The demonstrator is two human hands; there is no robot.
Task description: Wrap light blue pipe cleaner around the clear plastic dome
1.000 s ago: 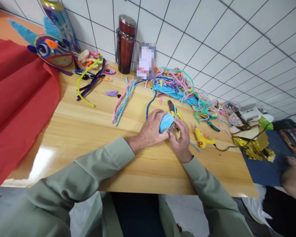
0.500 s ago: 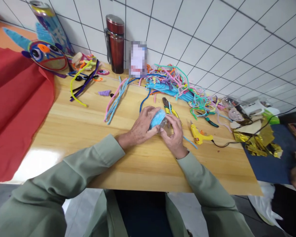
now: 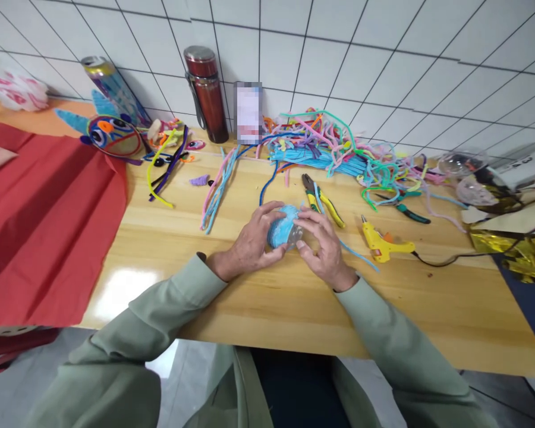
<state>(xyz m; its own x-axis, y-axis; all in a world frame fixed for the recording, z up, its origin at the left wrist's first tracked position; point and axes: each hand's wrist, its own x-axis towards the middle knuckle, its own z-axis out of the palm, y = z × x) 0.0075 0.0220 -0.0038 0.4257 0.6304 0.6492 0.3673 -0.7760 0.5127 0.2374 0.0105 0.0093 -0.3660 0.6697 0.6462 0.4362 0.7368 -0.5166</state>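
Observation:
Between my hands is a clear plastic ball point(image 3: 283, 228) partly wrapped in light blue pipe cleaner; its bare see-through side faces right. My left hand point(image 3: 257, 238) grips it from the left, thumb below and fingers over the top. My right hand point(image 3: 321, 246) is curled at its right side, fingertips on the blue wrapping and thumb by the clear part. Just behind my right hand lie yellow-and-green pliers point(image 3: 334, 209). A loose light blue pipe cleaner point(image 3: 360, 255) runs out to the right of that hand.
A yellow glue gun point(image 3: 386, 242) with a black cord lies right. Along the wall stand a red thermos point(image 3: 210, 101), a phone point(image 3: 248, 113) and a tangled pipe cleaner heap point(image 3: 325, 148). Left are a decorated blue-eared piece point(image 3: 109, 134), a can point(image 3: 116, 89) and red cloth point(image 3: 49, 232).
My head view has turned left, so the table things appear shifted right. The ball has turned in my hands, showing more of its clear side, and my right fingers have moved over its top.

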